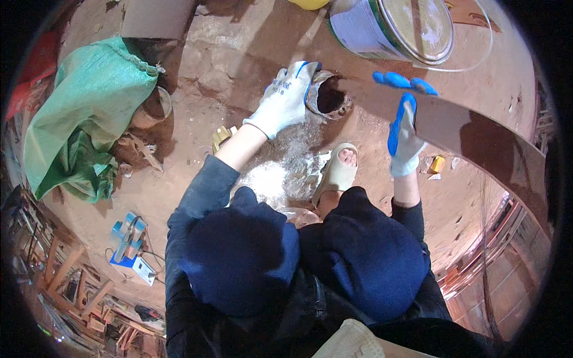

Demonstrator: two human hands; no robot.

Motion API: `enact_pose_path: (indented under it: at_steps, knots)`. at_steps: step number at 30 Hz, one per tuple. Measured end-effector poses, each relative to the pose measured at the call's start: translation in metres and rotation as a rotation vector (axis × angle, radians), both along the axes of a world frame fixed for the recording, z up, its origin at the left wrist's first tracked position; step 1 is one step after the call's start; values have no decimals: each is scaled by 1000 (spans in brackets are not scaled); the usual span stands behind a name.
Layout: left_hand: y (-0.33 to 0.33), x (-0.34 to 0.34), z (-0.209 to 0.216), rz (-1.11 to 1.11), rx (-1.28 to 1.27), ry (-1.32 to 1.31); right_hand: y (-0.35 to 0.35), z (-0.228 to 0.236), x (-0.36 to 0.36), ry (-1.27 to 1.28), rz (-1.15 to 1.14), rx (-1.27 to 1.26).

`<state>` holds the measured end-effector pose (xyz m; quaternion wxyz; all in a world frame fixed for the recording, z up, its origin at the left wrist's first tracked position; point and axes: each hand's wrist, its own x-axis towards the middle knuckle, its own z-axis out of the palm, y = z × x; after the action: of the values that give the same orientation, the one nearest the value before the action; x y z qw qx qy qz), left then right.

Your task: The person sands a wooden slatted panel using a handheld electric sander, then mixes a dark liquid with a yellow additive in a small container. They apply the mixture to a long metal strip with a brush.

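Observation:
My left hand (286, 95), in a white glove with blue trim, is closed around the side of a dirty, crusted round pot (345, 109). The pot's dark mouth is turned toward the right, and what lies inside is too dark to make out. Farther right, my right hand (407, 128), in a white glove with blue palm and fingers, grips a long brown wooden board (471, 128). Its thumb is on the near side and the fingertips show past the far edge. The board slants down to the right.
A lidded paint bucket (370, 30) with a wire handle stands beyond the board. A green woven sack (83, 113) lies at left beside an open round container (156, 110). Blue-and-white electrical equipment (134, 265) sits lower left, near scrap wood (77, 292). Yellow pieces (438, 164) lie about.

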<state>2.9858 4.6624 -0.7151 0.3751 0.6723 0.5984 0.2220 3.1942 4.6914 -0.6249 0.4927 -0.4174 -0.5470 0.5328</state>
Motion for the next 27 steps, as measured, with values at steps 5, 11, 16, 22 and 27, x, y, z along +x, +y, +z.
enact_pose_path:
  at_steps: [5, 11, 16, 22, 27]
  knots:
    - [-4, 1, -2, -5, 54, 7, -6, -16, 14, -293, 43, 122]
    - [-9, -3, -19, 23, 122, -127, -16, -19, 18, 0, -121, -256]
    - [-8, 1, -25, 49, 188, -162, -30, -26, 17, 143, -200, -278]
    - [-6, -1, -29, 25, 180, -162, -25, -14, 12, 110, -164, -218]
    - [-9, 3, -27, 20, 116, -255, -21, -28, -6, 47, -121, -15]
